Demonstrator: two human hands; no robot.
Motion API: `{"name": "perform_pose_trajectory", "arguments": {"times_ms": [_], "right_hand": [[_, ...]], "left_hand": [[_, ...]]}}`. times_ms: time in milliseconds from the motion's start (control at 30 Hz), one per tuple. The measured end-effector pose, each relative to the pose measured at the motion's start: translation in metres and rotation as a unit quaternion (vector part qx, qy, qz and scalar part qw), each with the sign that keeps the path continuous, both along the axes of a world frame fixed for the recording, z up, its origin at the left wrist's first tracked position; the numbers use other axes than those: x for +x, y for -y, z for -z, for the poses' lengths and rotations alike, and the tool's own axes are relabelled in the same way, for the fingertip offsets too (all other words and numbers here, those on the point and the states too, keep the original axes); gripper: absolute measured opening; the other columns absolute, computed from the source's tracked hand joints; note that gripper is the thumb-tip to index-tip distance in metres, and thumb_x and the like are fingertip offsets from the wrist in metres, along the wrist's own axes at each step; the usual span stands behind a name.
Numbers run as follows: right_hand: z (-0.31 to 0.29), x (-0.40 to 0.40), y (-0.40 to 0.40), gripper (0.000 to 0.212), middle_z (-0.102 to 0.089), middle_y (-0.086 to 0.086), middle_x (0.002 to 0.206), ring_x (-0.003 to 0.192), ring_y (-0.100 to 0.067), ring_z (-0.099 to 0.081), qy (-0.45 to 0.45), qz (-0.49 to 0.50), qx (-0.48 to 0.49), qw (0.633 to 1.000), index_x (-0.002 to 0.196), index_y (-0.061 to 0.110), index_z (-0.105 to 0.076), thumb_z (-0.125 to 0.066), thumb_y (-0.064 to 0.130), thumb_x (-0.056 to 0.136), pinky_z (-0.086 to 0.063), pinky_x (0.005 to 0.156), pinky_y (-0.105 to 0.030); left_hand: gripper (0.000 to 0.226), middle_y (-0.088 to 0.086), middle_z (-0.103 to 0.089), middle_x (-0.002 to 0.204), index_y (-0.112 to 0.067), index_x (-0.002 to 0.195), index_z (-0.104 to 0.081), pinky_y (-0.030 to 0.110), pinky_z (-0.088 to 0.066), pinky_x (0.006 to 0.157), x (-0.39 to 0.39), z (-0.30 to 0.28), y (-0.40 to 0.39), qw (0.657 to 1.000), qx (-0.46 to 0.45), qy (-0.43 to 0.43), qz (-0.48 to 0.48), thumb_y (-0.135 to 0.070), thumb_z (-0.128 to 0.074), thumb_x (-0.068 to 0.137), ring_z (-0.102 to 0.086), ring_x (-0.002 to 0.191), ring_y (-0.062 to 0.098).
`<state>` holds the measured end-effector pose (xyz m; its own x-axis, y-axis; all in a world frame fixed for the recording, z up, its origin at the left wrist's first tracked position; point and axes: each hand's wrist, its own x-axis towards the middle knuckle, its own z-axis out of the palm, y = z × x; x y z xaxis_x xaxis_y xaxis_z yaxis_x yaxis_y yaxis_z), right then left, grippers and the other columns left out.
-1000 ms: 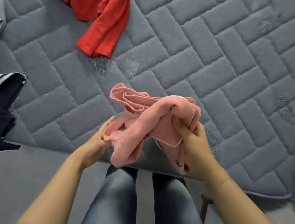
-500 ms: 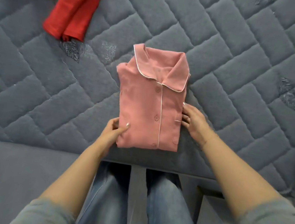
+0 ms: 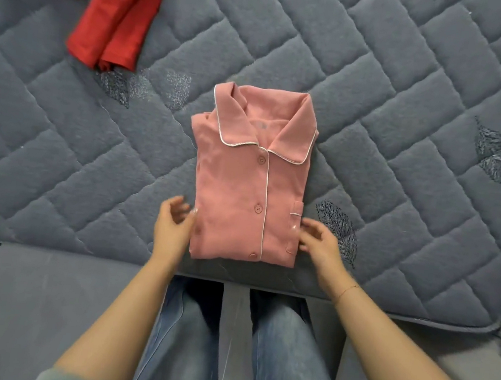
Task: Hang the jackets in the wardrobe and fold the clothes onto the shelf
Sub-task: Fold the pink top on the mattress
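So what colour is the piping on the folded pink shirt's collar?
White, on the pink shirt; the head view shows it clearly along the collar and placket.

One second ago the pink pajama shirt [image 3: 244, 189] is a crumpled bundle held up in both hands above the mattress [image 3: 407, 114] edge; now it lies flat there, folded into a neat rectangle, collar up and buttons showing. Half a second ago the left hand [image 3: 173, 228] grips its lower left corner and the right hand [image 3: 319, 244] touches its right edge; now both hands are loose with relaxed fingers just beside its lower sides.
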<state>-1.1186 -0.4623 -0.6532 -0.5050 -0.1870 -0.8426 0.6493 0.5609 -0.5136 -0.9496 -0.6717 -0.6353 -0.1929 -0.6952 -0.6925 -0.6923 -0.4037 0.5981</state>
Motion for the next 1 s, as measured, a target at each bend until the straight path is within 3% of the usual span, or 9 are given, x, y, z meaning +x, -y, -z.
{"name": "perform_pose_trajectory", "arguments": {"times_ms": [133,267,433,567,667,767,833,867,1000], "right_hand": [[0.0,-0.069,0.054,0.027,-0.066,-0.001,0.101,0.087,-0.013,-0.062,-0.001,0.088,-0.047,0.995,0.123,0.009,-0.061,-0.051,0.02,0.101,-0.049,0.073,-0.026],[0.009,-0.112,0.107,0.017,-0.067,0.001,0.09,0.078,-0.011,-0.061,-0.008,0.074,-0.077,0.994,0.096,0.016,-0.065,-0.054,0.028,0.101,-0.05,0.068,-0.022],[0.005,-0.118,0.115,0.031,-0.049,0.003,0.068,0.064,-0.007,-0.042,-0.149,0.047,-0.036,0.987,0.068,0.017,-0.05,-0.07,0.024,0.091,-0.037,0.058,-0.018],[-0.006,-0.113,0.095,0.039,-0.039,0.006,0.062,0.057,-0.003,-0.034,-0.224,0.082,-0.054,0.97,0.064,0.02,-0.04,-0.07,0.02,0.09,-0.033,0.055,-0.017],[-0.002,-0.115,0.097,0.034,-0.045,0.0,0.067,0.064,-0.009,-0.041,-0.21,0.074,-0.025,0.975,0.069,0.016,-0.046,-0.073,0.024,0.087,-0.04,0.061,-0.022],[0.008,-0.123,0.108,0.024,-0.056,-0.007,0.081,0.08,-0.019,-0.052,-0.102,0.04,-0.016,0.994,0.079,0.012,-0.055,-0.072,0.025,0.089,-0.05,0.079,-0.04],[0.014,-0.131,0.111,0.022,-0.063,-0.005,0.092,0.087,-0.017,-0.059,-0.085,0.049,-0.015,0.995,0.093,0.011,-0.06,-0.073,0.029,0.089,-0.053,0.083,-0.036],[0.016,-0.135,0.112,0.029,-0.065,-0.001,0.097,0.089,-0.014,-0.062,-0.086,0.066,-0.019,0.994,0.105,0.011,-0.06,-0.074,0.03,0.088,-0.054,0.082,-0.031],[0.02,-0.147,0.115,0.033,-0.068,0.001,0.096,0.085,-0.011,-0.064,-0.066,0.046,-0.047,0.996,0.114,0.012,-0.063,-0.073,0.029,0.088,-0.052,0.076,-0.027]], "left_hand": [[0.033,-0.006,-0.063,0.107,-0.014,0.118,-0.059,0.009,-0.045,0.082,-0.068,-0.001,0.057,0.998,-0.044,-0.049,-0.008,-0.027,-0.07,0.09,-0.059,0.095,0.004],[0.031,-0.009,-0.054,0.069,-0.019,0.07,-0.053,0.017,-0.04,0.054,-0.123,0.017,0.087,0.999,-0.012,-0.034,0.003,-0.035,-0.074,0.087,-0.049,0.061,0.002],[0.045,0.0,-0.036,0.063,-0.008,0.058,-0.042,0.033,-0.028,0.062,-0.12,0.011,0.1,0.979,-0.153,-0.042,0.126,-0.026,-0.067,0.092,-0.034,0.063,0.014],[0.03,0.002,-0.055,0.072,-0.015,0.079,-0.07,0.027,-0.046,0.062,-0.103,0.005,0.111,0.973,0.088,-0.206,0.052,-0.028,-0.053,0.101,-0.05,0.068,0.013],[0.029,0.01,-0.061,0.088,-0.007,0.092,-0.062,0.028,-0.051,0.078,-0.107,0.02,0.12,0.979,0.142,-0.135,0.05,-0.026,-0.046,0.105,-0.055,0.084,0.019],[0.019,0.013,-0.054,0.088,-0.005,0.088,-0.058,0.037,-0.048,0.082,-0.118,0.033,0.129,0.994,0.079,-0.042,0.065,-0.017,-0.052,0.102,-0.049,0.088,0.024],[0.009,0.011,-0.063,0.096,-0.009,0.1,-0.063,0.033,-0.049,0.089,-0.124,0.031,0.133,0.996,-0.027,0.014,0.081,-0.012,-0.059,0.093,-0.058,0.092,0.021],[0.023,0.007,-0.064,0.105,-0.011,0.112,-0.061,0.027,-0.047,0.091,-0.128,0.025,0.133,0.991,-0.101,0.022,0.083,-0.011,-0.06,0.089,-0.059,0.095,0.018],[0.032,-0.001,-0.059,0.118,-0.018,0.118,-0.061,0.025,-0.041,0.094,-0.161,0.006,0.129,0.927,-0.259,-0.083,0.259,-0.025,-0.061,0.087,-0.054,0.107,0.013]]}}
